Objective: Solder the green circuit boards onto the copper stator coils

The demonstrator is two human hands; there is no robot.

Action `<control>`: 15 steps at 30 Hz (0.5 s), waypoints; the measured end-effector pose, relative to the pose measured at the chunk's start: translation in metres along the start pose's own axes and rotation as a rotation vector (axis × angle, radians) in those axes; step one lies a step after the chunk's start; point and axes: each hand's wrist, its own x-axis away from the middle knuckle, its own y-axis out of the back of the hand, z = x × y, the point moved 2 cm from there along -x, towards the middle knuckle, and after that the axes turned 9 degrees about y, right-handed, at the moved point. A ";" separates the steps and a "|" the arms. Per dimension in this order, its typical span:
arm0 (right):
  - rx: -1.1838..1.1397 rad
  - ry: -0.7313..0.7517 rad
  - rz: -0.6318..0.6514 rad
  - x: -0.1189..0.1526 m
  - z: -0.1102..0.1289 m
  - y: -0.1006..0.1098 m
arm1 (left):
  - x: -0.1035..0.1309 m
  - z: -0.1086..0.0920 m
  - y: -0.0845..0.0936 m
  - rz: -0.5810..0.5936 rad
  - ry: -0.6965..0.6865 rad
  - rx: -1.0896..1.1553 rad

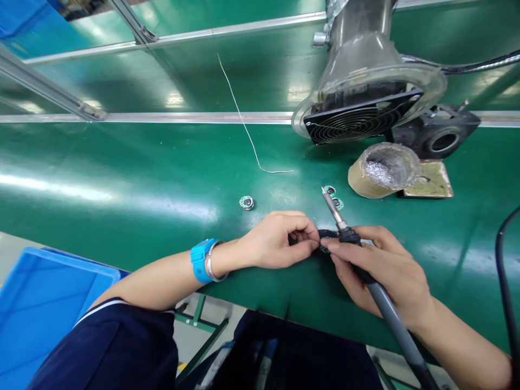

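Note:
My left hand [282,238] is closed in a pinch at a small dark part, mostly hidden by the fingertips. My right hand [385,271] holds a soldering iron [384,303], its metal tip pointing up and away over the table. The right thumb and finger also touch a small round green board [325,246] between the hands. Just beyond the iron's tip lie two round green boards [330,190]. Another round board [246,203] sits left of them. A thin solder wire [247,135] stretches up from the green table [170,173].
A fume extractor with a black fan grille [357,119] hangs at the upper right. Below it stand a cardboard cup [368,181], a sponge tray [433,181] and a black iron stand [442,132]. A blue bin [52,314] is at lower left; a black cable [504,271] hangs right.

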 end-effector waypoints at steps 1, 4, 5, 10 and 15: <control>-0.013 0.004 0.013 0.000 0.000 0.000 | 0.001 0.001 0.000 -0.004 -0.030 -0.023; 0.000 -0.013 0.035 0.002 0.001 0.004 | 0.003 0.003 -0.003 -0.024 -0.086 -0.106; 0.013 -0.023 0.028 0.003 0.003 0.008 | 0.004 0.004 -0.004 -0.031 -0.082 -0.130; 0.008 -0.127 -0.069 0.001 0.014 0.037 | 0.007 0.005 -0.006 -0.071 -0.063 -0.201; -0.096 -0.181 -0.014 -0.008 0.027 0.053 | 0.007 0.005 -0.007 -0.084 -0.094 -0.285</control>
